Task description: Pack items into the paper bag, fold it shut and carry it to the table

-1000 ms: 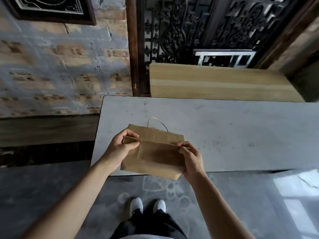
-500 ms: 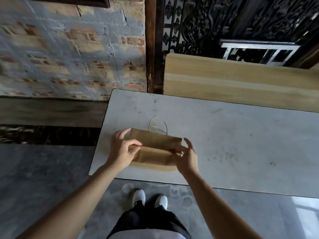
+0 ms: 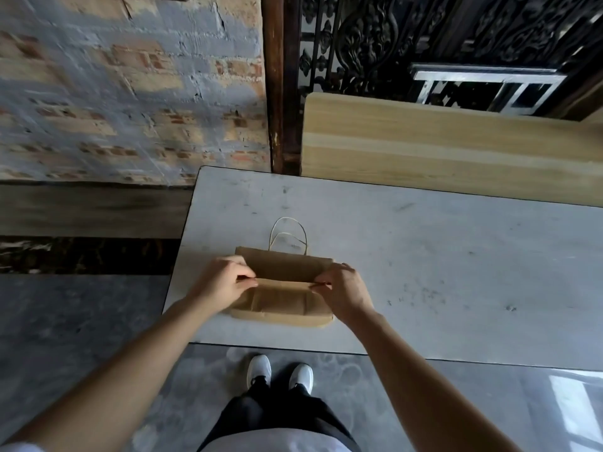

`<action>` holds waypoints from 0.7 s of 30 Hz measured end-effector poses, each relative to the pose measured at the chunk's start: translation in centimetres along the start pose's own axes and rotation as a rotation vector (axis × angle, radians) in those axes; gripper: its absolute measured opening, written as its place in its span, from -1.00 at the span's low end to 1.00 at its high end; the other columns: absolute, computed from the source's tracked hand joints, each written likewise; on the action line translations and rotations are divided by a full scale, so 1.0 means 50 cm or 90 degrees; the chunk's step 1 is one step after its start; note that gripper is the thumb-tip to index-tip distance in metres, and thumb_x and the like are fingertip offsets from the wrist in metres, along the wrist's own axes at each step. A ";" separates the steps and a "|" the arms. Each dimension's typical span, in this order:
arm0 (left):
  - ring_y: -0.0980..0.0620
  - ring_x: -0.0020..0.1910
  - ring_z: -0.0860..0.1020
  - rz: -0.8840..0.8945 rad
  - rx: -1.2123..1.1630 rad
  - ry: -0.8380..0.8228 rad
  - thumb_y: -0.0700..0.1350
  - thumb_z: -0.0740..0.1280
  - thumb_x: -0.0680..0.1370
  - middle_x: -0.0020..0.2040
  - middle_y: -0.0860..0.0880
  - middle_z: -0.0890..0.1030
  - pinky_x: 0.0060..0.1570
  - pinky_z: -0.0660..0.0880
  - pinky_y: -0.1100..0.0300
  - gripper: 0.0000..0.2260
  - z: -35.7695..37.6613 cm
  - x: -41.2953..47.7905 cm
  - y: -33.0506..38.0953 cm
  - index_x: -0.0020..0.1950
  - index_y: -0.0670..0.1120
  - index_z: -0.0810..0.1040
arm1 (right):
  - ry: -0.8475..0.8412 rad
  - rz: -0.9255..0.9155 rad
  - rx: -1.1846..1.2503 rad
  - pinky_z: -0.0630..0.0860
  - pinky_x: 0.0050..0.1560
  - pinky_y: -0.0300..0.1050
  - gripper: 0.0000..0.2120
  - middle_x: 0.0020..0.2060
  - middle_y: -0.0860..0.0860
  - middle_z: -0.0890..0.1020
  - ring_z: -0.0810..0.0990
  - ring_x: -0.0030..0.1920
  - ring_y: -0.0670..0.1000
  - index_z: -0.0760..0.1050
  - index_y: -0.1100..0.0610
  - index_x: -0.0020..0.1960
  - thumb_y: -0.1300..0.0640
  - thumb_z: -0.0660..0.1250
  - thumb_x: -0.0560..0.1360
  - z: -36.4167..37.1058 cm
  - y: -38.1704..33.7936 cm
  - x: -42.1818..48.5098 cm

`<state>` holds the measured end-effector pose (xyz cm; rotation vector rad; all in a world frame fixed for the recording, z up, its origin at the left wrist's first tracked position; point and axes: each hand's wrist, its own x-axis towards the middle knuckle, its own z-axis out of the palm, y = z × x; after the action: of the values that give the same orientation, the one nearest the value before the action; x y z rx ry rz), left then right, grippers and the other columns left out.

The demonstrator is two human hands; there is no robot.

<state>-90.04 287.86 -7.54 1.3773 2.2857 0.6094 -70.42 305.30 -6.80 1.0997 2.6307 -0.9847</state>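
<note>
A brown paper bag point(image 3: 283, 296) lies flat on the grey table point(image 3: 424, 272) near its front left corner. Its thin string handles point(image 3: 288, 234) loop out toward the far side. A fold edge runs across the middle of the bag. My left hand point(image 3: 225, 282) pinches the left end of that fold. My right hand point(image 3: 342, 290) pinches the right end. Whatever is inside the bag is hidden.
A pale wooden board point(image 3: 440, 148) stands along the table's far edge. Behind it are a dark ornate iron grille point(image 3: 375, 37) and a white frame point(image 3: 483, 88). A painted brick wall point(image 3: 130, 93) rises on the left. My white shoes point(image 3: 279, 371) are on the grey floor.
The bag was held in the air above the table's front edge, then set down flat on the table. Both hands now pinch the ends of its fold.
</note>
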 end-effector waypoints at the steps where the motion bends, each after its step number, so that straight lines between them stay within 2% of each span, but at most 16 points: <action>1: 0.01 -0.28 0.63 -0.015 -0.017 0.002 -0.15 0.56 0.35 -0.24 0.00 0.67 -0.22 0.50 0.26 -0.90 -0.004 -0.003 -0.015 -0.16 -0.13 0.75 | 0.008 0.002 0.005 0.50 -0.01 -0.11 -0.84 -0.10 0.00 0.67 0.56 -0.02 0.04 0.69 0.00 -0.10 0.01 0.39 0.37 -0.006 0.017 -0.003; 3: 0.06 -0.29 0.62 -0.050 -0.059 0.006 -0.18 0.58 0.34 -0.25 0.05 0.65 -0.26 0.46 0.34 -0.90 -0.009 -0.003 -0.037 -0.17 -0.10 0.75 | 0.033 0.002 0.024 0.47 -0.07 -0.17 -0.88 -0.16 -0.02 0.66 0.57 -0.08 0.02 0.69 0.03 -0.12 0.08 0.42 0.37 -0.012 0.042 -0.005; 7: 0.04 -0.25 0.60 -0.126 -0.141 -0.014 -0.16 0.58 0.34 -0.24 0.05 0.61 -0.22 0.50 0.16 -0.90 -0.017 -0.009 -0.064 -0.17 -0.05 0.76 | 0.050 0.010 0.052 0.36 -0.18 -0.32 -0.90 -0.20 -0.03 0.67 0.53 -0.24 -0.06 0.70 0.09 -0.13 0.12 0.49 0.36 -0.009 0.055 -0.009; 13: 0.04 -0.16 0.60 -0.187 -0.198 -0.046 -0.15 0.57 0.36 -0.18 0.01 0.61 -0.13 0.48 0.17 -0.86 -0.023 -0.010 -0.067 -0.10 -0.02 0.75 | 0.071 0.019 0.085 0.29 -0.27 -0.47 -0.92 -0.30 -0.12 0.58 0.48 -0.31 -0.13 0.70 0.07 -0.18 0.13 0.52 0.32 -0.002 0.058 -0.010; 17: 0.07 -0.15 0.64 -0.187 -0.193 -0.060 -0.16 0.56 0.36 -0.18 0.05 0.69 -0.10 0.52 0.22 -0.85 -0.045 -0.015 -0.062 -0.09 -0.01 0.75 | 0.068 0.033 0.064 0.36 -0.24 -0.35 -0.92 -0.26 -0.14 0.57 0.51 -0.26 -0.10 0.69 0.04 -0.16 0.16 0.49 0.35 -0.003 0.053 -0.020; 20: 0.20 -0.25 0.62 -0.179 -0.119 -0.092 -0.12 0.58 0.33 -0.20 0.11 0.71 -0.27 0.47 0.44 -0.83 -0.072 -0.013 -0.053 -0.18 0.12 0.71 | 0.024 0.044 -0.014 0.50 -0.18 -0.22 -0.85 -0.16 -0.12 0.61 0.56 -0.18 -0.06 0.65 -0.03 -0.13 0.20 0.43 0.36 -0.022 0.051 -0.029; 21: 0.23 -0.24 0.61 -0.174 -0.105 -0.123 -0.14 0.57 0.33 -0.19 0.14 0.70 -0.27 0.46 0.46 -0.81 -0.085 -0.006 -0.048 -0.20 0.15 0.69 | 0.000 0.045 -0.041 0.54 -0.18 -0.17 -0.79 -0.13 -0.10 0.61 0.57 -0.15 -0.04 0.64 -0.04 -0.11 0.25 0.38 0.37 -0.035 0.050 -0.025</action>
<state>-93.97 285.91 -5.33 0.9798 2.1644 0.5363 -67.57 306.94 -6.30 1.1698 2.5845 -0.8803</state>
